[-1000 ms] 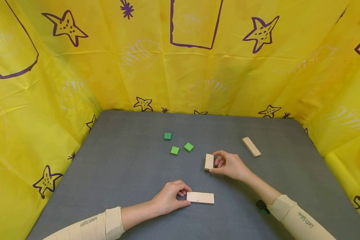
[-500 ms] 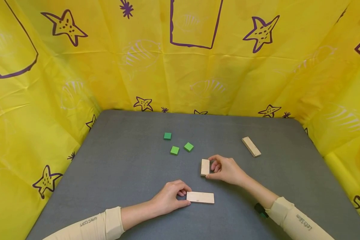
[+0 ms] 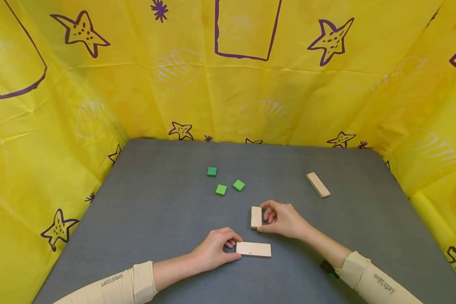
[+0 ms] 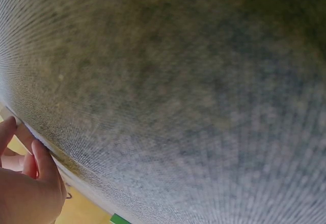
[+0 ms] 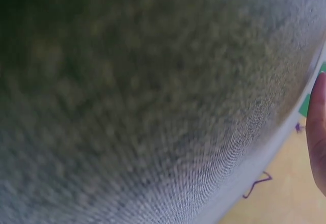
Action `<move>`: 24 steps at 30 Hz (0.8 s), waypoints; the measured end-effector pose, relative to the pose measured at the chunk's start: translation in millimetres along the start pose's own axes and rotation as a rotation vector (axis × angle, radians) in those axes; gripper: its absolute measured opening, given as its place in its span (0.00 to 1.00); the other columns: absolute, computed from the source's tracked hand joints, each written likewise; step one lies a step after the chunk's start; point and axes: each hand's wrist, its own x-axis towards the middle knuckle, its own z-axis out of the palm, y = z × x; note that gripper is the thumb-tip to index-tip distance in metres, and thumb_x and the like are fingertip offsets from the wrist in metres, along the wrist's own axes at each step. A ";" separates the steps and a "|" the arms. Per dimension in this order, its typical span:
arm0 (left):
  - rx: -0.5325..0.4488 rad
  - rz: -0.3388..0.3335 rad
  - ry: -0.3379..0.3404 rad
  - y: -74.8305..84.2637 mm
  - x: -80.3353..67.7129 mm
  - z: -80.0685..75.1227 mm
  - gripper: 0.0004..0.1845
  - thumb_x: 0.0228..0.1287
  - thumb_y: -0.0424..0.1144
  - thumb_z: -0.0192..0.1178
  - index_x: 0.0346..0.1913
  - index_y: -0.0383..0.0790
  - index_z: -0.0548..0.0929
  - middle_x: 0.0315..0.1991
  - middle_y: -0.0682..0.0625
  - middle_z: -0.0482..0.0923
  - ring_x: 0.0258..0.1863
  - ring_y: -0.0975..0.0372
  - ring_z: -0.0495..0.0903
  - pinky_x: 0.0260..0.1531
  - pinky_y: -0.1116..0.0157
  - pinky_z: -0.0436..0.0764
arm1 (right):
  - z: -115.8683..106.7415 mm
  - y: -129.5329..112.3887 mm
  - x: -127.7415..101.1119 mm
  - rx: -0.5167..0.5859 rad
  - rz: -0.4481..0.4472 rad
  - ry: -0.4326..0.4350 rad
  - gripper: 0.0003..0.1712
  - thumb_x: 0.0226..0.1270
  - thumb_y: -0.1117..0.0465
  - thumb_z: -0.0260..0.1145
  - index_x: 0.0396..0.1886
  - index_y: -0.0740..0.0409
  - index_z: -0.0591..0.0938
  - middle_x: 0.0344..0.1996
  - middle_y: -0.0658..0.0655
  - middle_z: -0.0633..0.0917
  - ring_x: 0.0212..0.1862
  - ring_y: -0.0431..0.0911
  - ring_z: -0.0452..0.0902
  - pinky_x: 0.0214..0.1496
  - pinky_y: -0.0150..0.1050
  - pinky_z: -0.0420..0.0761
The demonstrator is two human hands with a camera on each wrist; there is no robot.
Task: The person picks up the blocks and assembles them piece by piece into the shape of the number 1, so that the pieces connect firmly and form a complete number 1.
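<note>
My left hand (image 3: pixel 215 250) pinches the left end of a flat, pale wooden block (image 3: pixel 253 249) lying crosswise near the middle front of the table. The left wrist view catches that hand and a strip of the wooden block (image 4: pixel 24 136) at its lower left. Farther back, my right hand (image 3: pixel 285 219) holds a second wooden block (image 3: pixel 256 217) by its right side, thumb at the near end and index finger at the far end. This one points front to back and looks shorter. Only part of a finger (image 5: pixel 317 137) shows in the right wrist view.
Two light green blocks (image 3: pixel 221 190) and a darker green block (image 3: pixel 212 172) lie behind the hands on the grey table (image 3: pixel 156 190). Another wooden block (image 3: pixel 318 185) lies slantwise at the right. Yellow patterned cloth (image 3: pixel 228 93) walls the table's back and sides.
My right hand has moved toward me and slightly left, bringing its wooden block closer to the one at my left hand. The left hand and its block have stayed put.
</note>
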 end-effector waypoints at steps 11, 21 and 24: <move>-0.004 -0.001 0.009 -1.5 0.5 0.8 0.14 0.52 0.33 0.74 0.42 0.40 0.84 0.38 0.55 0.79 0.35 0.70 0.77 0.37 0.74 0.80 | 7.2 -2.5 -2.7 -0.020 -0.015 -0.045 0.32 0.47 0.49 0.81 0.49 0.58 0.79 0.29 0.46 0.79 0.29 0.36 0.73 0.28 0.30 0.76; 0.001 -0.007 0.002 -0.4 1.3 -0.1 0.14 0.52 0.33 0.74 0.42 0.39 0.84 0.38 0.55 0.79 0.35 0.70 0.77 0.38 0.74 0.80 | 10.3 -3.4 -6.5 -0.044 -0.040 -0.073 0.32 0.48 0.48 0.80 0.49 0.58 0.79 0.29 0.45 0.79 0.29 0.36 0.73 0.28 0.30 0.76; 0.000 -0.003 0.005 -0.7 1.1 0.1 0.14 0.52 0.33 0.74 0.42 0.39 0.84 0.38 0.54 0.79 0.35 0.70 0.77 0.37 0.74 0.79 | 11.2 -4.6 -7.6 -0.049 -0.041 -0.073 0.32 0.48 0.48 0.80 0.49 0.58 0.79 0.29 0.45 0.79 0.28 0.36 0.73 0.28 0.30 0.76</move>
